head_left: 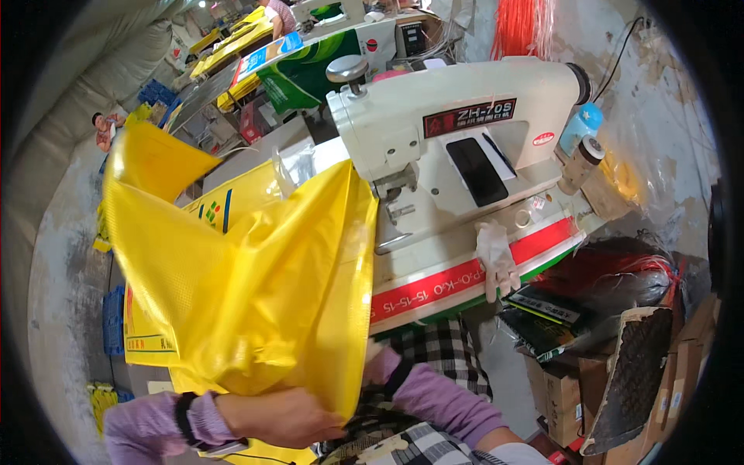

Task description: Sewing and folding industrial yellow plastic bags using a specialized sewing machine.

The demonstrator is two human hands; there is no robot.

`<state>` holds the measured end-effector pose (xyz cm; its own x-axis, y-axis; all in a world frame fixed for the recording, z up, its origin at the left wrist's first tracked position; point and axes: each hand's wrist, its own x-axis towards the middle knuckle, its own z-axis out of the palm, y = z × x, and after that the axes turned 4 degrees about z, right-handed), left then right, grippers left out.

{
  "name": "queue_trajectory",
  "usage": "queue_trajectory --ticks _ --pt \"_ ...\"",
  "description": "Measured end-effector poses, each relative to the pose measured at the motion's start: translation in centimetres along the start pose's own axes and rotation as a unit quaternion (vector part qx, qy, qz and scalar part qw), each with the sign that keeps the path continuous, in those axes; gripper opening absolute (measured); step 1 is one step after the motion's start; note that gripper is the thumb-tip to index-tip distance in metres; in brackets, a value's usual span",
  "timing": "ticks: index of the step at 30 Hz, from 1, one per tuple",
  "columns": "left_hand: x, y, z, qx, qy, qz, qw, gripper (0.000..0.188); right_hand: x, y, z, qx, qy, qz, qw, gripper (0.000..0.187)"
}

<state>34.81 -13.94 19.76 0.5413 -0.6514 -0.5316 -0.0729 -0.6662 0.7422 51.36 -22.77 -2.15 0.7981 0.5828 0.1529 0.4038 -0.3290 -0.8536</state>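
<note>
A large yellow woven plastic bag (pixel 256 271) hangs in folds in front of me, its right edge close to the needle area of a white industrial sewing machine (pixel 465 85). At the bag's lower edge my left hand (pixel 291 418) is closed, slightly blurred, with the bag's material in its fingers. My right hand (pixel 377 363) reaches behind the bag's lower right edge; its fingers are hidden by the yellow sheet. Other yellow bags (pixel 147 325) lie beneath and left of the lifted one.
On the machine bed lie a dark phone (pixel 477 170) and a pen (pixel 500 155). A white glove (pixel 496 260) hangs over the red-striped table edge. Cardboard boxes (pixel 554 395) stand at the right. Red strands (pixel 523 31) hang on the wall. Farther back, people stand near more bags.
</note>
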Motion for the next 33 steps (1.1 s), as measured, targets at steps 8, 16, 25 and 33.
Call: queue_trajectory --ticks 8,16,25,33 --pt "3.5 -0.3 1.3 0.288 0.015 0.103 0.952 0.025 -9.8 -4.4 -2.5 0.241 0.075 -0.022 0.967 0.029" --pt "20.2 -18.4 -12.7 0.103 0.667 0.015 0.738 0.036 -14.1 -3.6 -5.3 0.047 -0.346 -0.207 0.914 0.028" --pt "13.5 -23.3 -8.1 -0.052 0.635 0.047 0.769 0.045 -15.2 -4.3 -11.5 0.140 -0.207 -0.063 0.966 0.034" --pt "21.1 -22.6 -10.8 -0.073 0.734 -0.134 0.662 0.051 -15.1 -6.8 -12.1 0.020 -0.267 -0.085 0.960 0.028"
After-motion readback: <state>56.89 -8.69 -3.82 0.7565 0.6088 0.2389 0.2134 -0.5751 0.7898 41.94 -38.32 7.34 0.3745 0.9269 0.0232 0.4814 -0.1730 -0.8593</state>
